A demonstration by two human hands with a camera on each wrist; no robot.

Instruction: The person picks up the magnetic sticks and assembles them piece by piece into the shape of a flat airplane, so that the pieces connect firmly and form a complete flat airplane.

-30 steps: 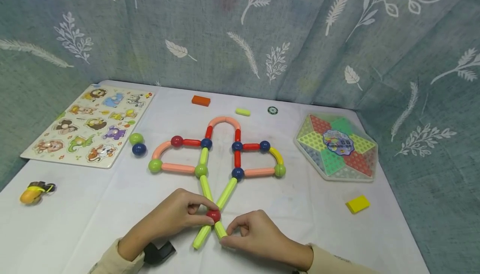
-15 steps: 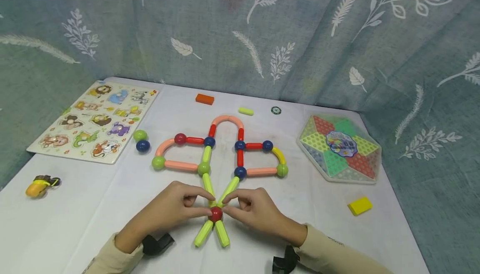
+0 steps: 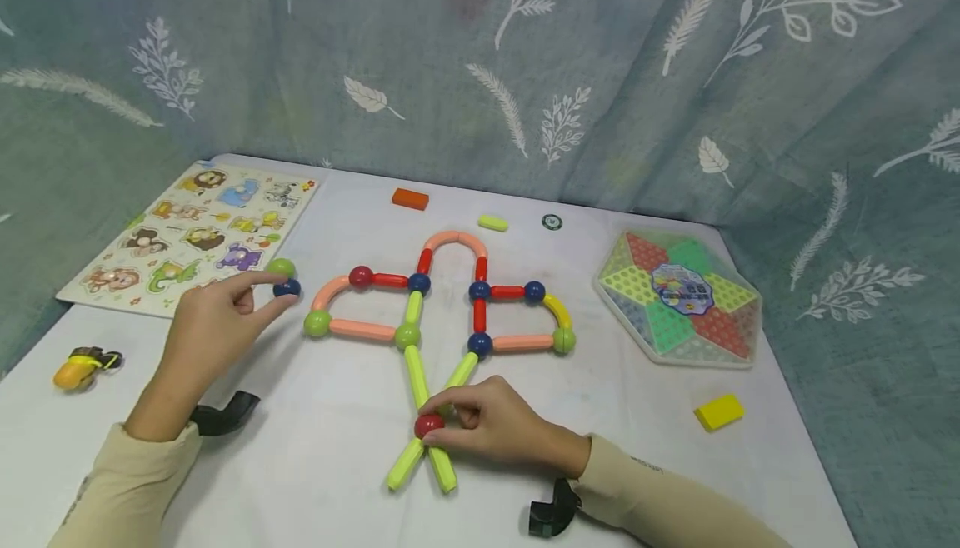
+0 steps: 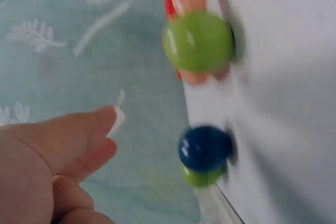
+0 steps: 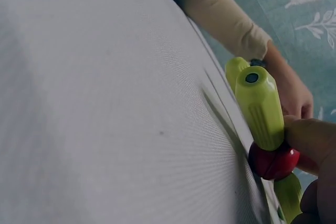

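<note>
My right hand [image 3: 498, 425] pinches a red magnetic ball [image 3: 429, 426] between thumb and index finger. Several lime magnetic rods meet at that ball; two short ones [image 3: 406, 465] point towards me. In the right wrist view, a lime rod's end [image 5: 252, 78] shows a dark magnet. Farther out, rods and balls form a figure with a salmon arch [image 3: 455, 237] on top and a loop at each side. My left hand [image 3: 212, 327] reaches to a loose blue ball [image 3: 287, 288] and a green ball [image 3: 281, 267]. Its thumb and index finger are parted; the left wrist view shows them apart from the blue ball [image 4: 205, 148].
At the left lies an animal puzzle board [image 3: 191, 231], with a small orange-and-black toy [image 3: 78, 369] nearer me. A hexagonal Chinese checkers board [image 3: 678, 294] and a yellow block [image 3: 720, 412] are at the right. An orange block [image 3: 410, 198], a lime rod [image 3: 492, 222] and a chip [image 3: 552, 221] lie behind.
My left hand has left the red ball and moved left to the loose balls. My right hand has gone from the short lime rod up to the red ball and now pinches it.
</note>
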